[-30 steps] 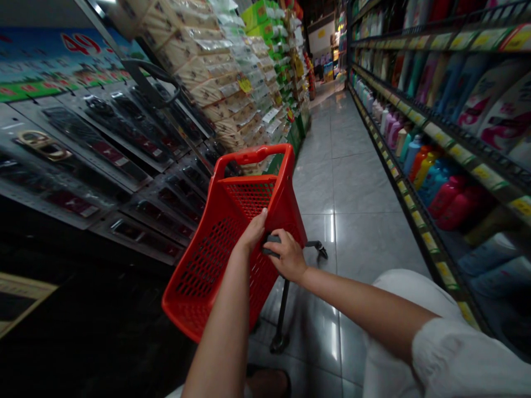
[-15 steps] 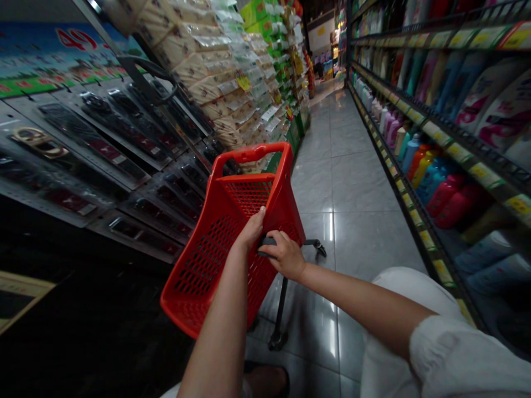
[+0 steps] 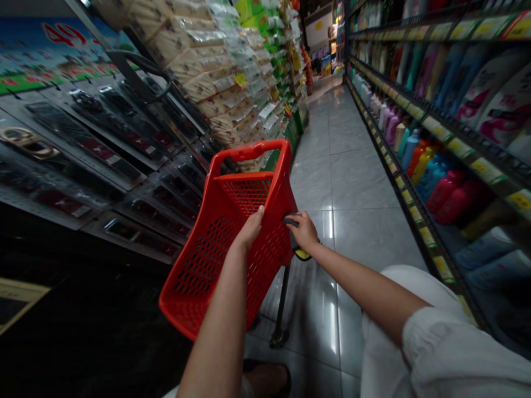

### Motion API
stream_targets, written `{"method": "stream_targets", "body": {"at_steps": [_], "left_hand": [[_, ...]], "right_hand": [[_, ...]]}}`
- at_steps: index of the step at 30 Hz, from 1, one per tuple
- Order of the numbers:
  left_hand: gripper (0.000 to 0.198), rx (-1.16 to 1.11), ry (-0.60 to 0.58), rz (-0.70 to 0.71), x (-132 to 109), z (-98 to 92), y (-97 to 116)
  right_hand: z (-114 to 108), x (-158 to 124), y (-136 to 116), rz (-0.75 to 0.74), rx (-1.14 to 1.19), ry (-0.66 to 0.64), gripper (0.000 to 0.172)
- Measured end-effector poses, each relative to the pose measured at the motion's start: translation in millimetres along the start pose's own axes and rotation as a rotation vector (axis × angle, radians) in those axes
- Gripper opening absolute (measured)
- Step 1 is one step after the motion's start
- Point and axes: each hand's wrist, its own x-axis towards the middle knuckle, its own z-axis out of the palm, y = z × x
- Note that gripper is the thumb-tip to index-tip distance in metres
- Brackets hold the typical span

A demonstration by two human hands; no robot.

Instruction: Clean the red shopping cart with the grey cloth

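A red plastic shopping cart [image 3: 194, 243] with slotted walls stands tilted in view before me; its basket looks bare inside. My left hand [image 3: 250, 228] is closed on the cart's near side rim, thumb up, its other fingers mostly hidden. My right hand [image 3: 306, 232] wraps round the dark grey handle of a scrub brush [image 3: 302, 255] with a yellow lower edge. The brush is outside the basket, close against the cart's right wall, mostly covered by the hand; its working face is hidden.
Packaged belts and buckles [image 3: 108, 127] hang on the left. Stacked tissue packs [image 3: 199, 61] line the aisle beyond. Shelves [image 3: 452, 132] of bottles run along the right. Grey floor tiles [image 3: 357, 171] lie between, and a cart leg [image 3: 282, 304] with a caster reaches the floor.
My right hand has moved right and slightly up with the brush, from beside my left hand along the cart's side. My left hand stays on the rim.
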Motion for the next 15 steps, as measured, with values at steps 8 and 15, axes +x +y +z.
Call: {"method": "stream_targets", "body": {"at_steps": [8, 15], "left_hand": [[0.083, -0.059, -0.006, -0.051, -1, 1.7, 4], [0.082, -0.086, -0.007, -0.017, -1, 2.7, -2]], "right_hand": [[13, -1, 32, 0.218, 0.146, 0.318, 0.024], [17, 17, 19, 0.163, 0.198, 0.387, 0.056]]}}
